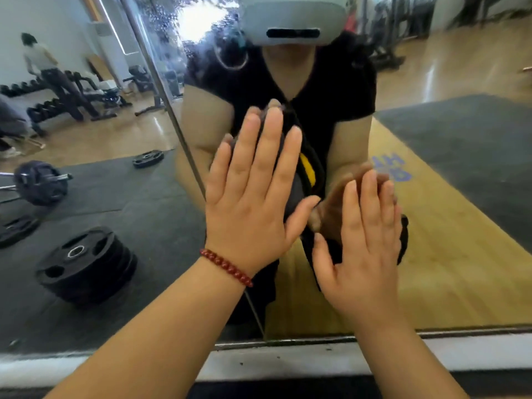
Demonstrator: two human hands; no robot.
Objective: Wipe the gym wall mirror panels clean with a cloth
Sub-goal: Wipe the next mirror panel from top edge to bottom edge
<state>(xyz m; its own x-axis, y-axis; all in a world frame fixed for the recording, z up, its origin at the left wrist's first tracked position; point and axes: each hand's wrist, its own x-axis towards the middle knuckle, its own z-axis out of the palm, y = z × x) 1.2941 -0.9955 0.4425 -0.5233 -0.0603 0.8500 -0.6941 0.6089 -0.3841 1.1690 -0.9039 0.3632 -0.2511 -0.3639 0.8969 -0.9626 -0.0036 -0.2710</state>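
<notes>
Cloth [290,194] is dark grey, bunched, pinned flat against the mirror [449,231] under the left hand [253,203] — fingers straight and spread, palm pressing it to the glass. Only a strip of cloth is showing, past the fingertips and beside the thumb; its full size is hidden behind the hand. Right hand [365,243] is also lying flat with straight fingers just right of the left hand, touching the glass, holding nothing. Red bead bracelet [227,267] is sitting on the left wrist.

Edges: the vertical panel seam [172,116] is running diagonally and passing behind the left hand, so the cloth is sitting right at the joint. The mirror's bottom edge and a white ledge [288,361] are lying below both wrists. Glass is stretching wide to the left and to the right of the hands.

Hard to read: a patch of droplets or smear [187,27] well above the left hand, blown out by glare. Weight plates [86,266] left of the left forearm are reflections.
</notes>
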